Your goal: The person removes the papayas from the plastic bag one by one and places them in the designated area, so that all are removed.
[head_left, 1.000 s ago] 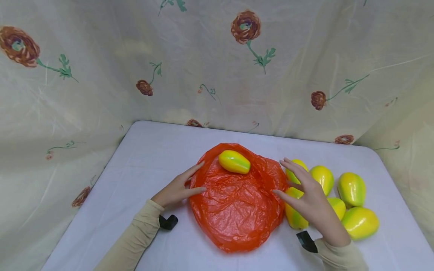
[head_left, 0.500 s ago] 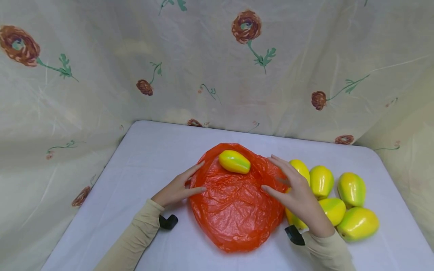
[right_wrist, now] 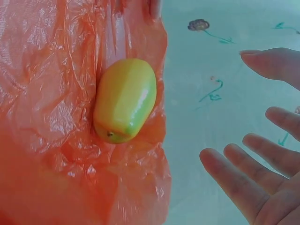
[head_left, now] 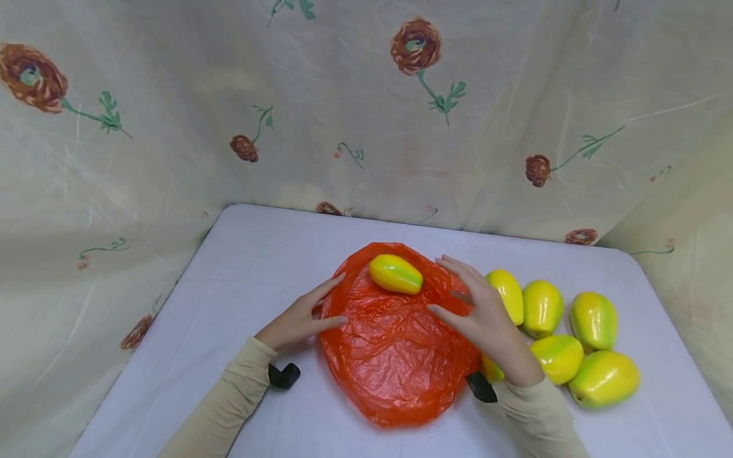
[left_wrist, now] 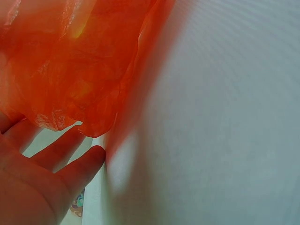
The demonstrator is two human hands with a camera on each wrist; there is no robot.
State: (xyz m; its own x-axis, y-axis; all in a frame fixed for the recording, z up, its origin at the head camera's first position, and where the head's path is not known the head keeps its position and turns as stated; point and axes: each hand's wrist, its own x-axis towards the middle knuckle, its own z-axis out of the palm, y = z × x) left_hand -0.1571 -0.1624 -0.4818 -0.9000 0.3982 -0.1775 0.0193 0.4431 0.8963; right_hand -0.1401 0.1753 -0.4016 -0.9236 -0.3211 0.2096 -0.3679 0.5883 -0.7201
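Observation:
A red plastic bag [head_left: 395,362] lies on the table with its mouth spread wide. Inside it, near the far side, rests one yellow-green mango [head_left: 395,273], seen close up in the right wrist view. My left hand [head_left: 298,321] is at the bag's left edge, its fingers extended and spread along the plastic. Over the right part of the bag hovers my right hand [head_left: 487,312], fingers apart and holding nothing. In the right wrist view the palm and fingers of that hand stand clear of the mango [right_wrist: 125,101].
Several more mangoes [head_left: 558,359] are grouped right of the bag, one partly hidden under my right forearm. A white cloth covers the table [head_left: 269,254]. Floral curtains [head_left: 343,95] hang behind and at the sides. Dark wrist cameras [head_left: 284,375] jut from both wrists.
My right hand has moved left, from above the grouped mangoes to over the bag's right side. The left hand, bag and the mango in it have stayed put.

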